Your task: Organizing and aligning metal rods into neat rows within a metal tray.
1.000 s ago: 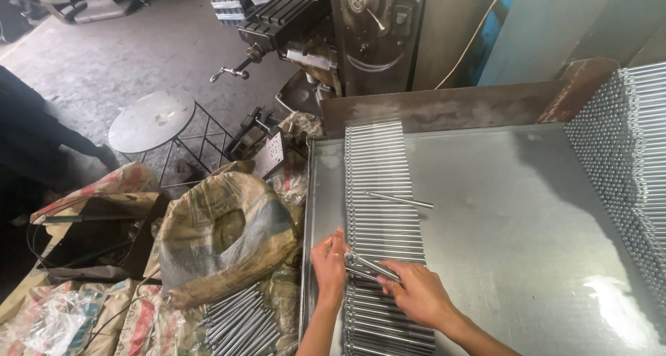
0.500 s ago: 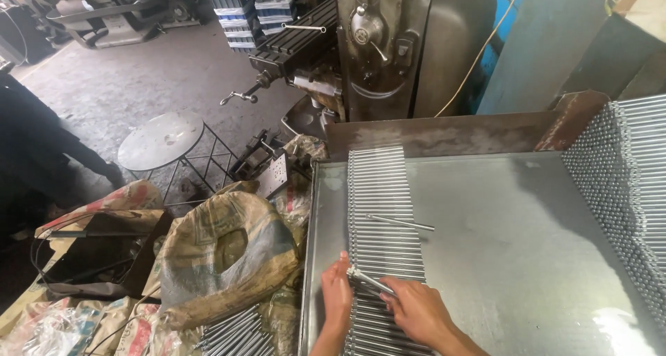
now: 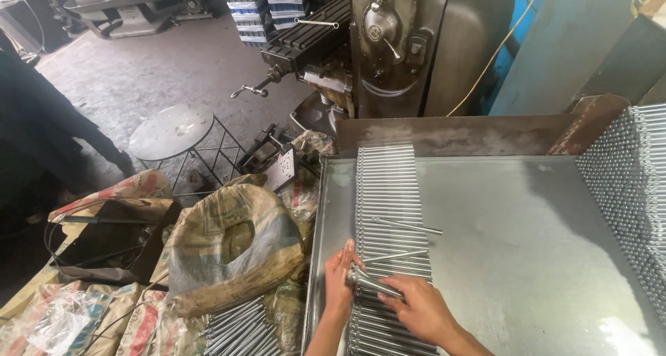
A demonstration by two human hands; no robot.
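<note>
At far left a round metal stool (image 3: 172,126) stands on the concrete floor, and a bulging sack (image 3: 232,248) slumps just beside the bench (image 3: 541,259). Loose rods (image 3: 239,330) lie below the sack. The left hand (image 3: 340,280) rests at the left edge of a row of steel rods (image 3: 388,196) laid side by side along the bench's sheet-metal top, its fingers curled onto a small bundle of rods (image 3: 371,282). The right hand (image 3: 420,307) grips the same bundle from the other side, fingers closed over it. At far right, stacked rods (image 3: 635,189) show their ends.
</note>
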